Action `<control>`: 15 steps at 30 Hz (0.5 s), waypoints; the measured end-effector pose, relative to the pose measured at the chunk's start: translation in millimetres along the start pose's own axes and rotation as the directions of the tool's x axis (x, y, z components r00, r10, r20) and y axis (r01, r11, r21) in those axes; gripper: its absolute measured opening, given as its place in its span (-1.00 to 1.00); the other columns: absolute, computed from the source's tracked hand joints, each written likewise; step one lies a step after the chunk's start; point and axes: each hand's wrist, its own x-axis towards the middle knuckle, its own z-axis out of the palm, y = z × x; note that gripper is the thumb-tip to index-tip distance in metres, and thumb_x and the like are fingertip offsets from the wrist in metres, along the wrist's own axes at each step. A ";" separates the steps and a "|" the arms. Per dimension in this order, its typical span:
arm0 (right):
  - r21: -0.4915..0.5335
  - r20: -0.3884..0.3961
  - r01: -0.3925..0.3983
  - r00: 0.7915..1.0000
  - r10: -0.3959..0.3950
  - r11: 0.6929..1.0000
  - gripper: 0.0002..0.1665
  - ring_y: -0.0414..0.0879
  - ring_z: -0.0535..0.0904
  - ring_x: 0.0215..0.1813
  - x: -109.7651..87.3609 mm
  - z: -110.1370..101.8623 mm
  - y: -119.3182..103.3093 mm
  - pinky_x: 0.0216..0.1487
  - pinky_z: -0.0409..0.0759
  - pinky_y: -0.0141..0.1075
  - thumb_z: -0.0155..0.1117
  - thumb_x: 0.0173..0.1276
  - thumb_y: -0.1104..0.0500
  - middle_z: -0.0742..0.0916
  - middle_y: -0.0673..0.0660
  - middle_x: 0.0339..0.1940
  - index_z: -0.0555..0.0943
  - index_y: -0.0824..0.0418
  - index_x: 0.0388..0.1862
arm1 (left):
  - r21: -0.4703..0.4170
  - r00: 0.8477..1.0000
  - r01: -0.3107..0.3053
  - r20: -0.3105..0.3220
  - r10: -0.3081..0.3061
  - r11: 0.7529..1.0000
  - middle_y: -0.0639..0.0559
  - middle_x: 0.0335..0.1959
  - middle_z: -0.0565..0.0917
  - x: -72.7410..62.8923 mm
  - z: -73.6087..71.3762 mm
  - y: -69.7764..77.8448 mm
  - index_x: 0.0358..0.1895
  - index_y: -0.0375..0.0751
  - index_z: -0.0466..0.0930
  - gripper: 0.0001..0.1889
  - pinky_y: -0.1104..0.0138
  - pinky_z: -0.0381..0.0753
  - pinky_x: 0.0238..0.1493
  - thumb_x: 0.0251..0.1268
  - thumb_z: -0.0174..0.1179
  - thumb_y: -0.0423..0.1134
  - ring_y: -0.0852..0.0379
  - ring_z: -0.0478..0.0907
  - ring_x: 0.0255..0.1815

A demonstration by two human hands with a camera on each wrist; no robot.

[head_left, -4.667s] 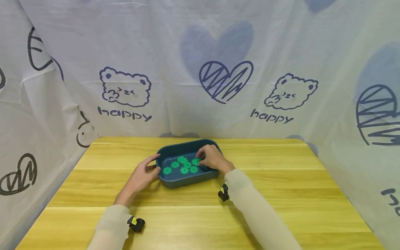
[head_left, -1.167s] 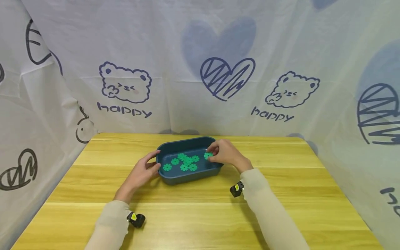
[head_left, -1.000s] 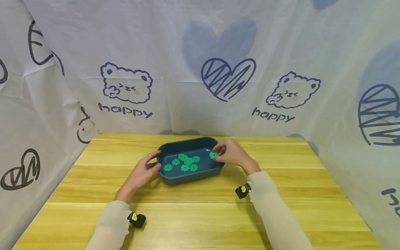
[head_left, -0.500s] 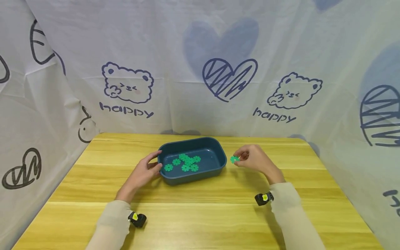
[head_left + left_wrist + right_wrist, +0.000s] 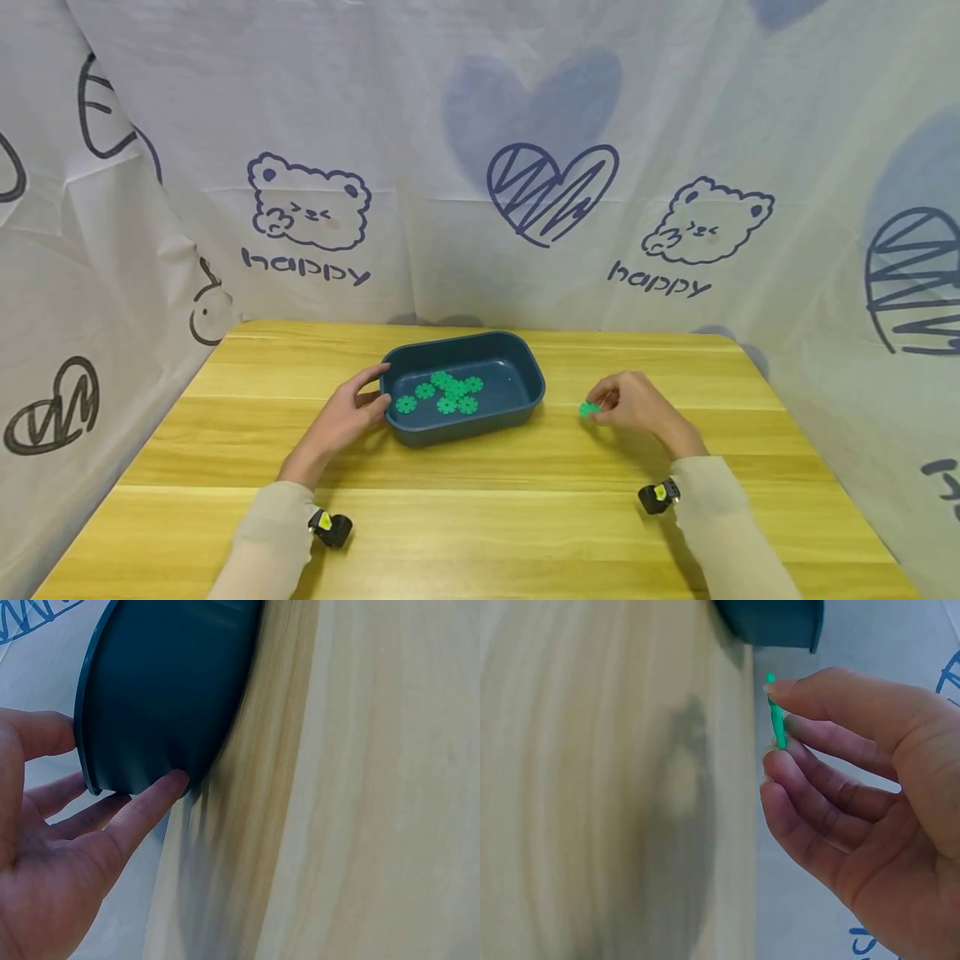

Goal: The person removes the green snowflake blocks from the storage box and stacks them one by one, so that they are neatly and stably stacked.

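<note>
A dark blue plastic bin (image 5: 465, 429) stands on the wooden table, slightly turned. Several green notched plastic discs (image 5: 406, 404) lie inside it, some overlapping. My left hand (image 5: 341, 425) holds the bin's left end, its fingertips and thumb at the rim and outer wall; the left wrist view shows the thumb (image 5: 150, 806) against the outside of the bin (image 5: 157, 697). To the right of the bin, my right hand (image 5: 633, 404) pinches one green notched disc (image 5: 587, 409). Seen edge-on in the right wrist view, this disc (image 5: 777, 720) stands between thumb and fingertips above the table.
The wooden table (image 5: 480, 517) has a patterned cloth (image 5: 420, 167) hanging behind it and at both sides. A small black camera (image 5: 330, 528) sits on the left wrist, another camera (image 5: 658, 496) on the right wrist.
My right hand has picked a green notched disc from the bin, carried it right over the rim, then nearer to me and lower. The left hand has stayed at the bin's left end.
</note>
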 end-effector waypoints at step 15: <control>0.020 0.083 0.003 0.997 -0.004 1.000 -0.80 -0.23 0.60 -0.41 -8.2 5.7 16.5 -0.38 0.62 -0.45 0.61 0.13 0.25 0.81 0.04 -0.40 0.80 0.28 -0.28 | 0.001 1.000 -0.007 0.000 0.007 1.000 -0.35 0.67 0.06 0.2 -0.1 -0.6 0.63 -0.22 0.11 -0.39 0.03 0.69 0.28 0.61 0.01 -0.34 -0.40 0.32 0.54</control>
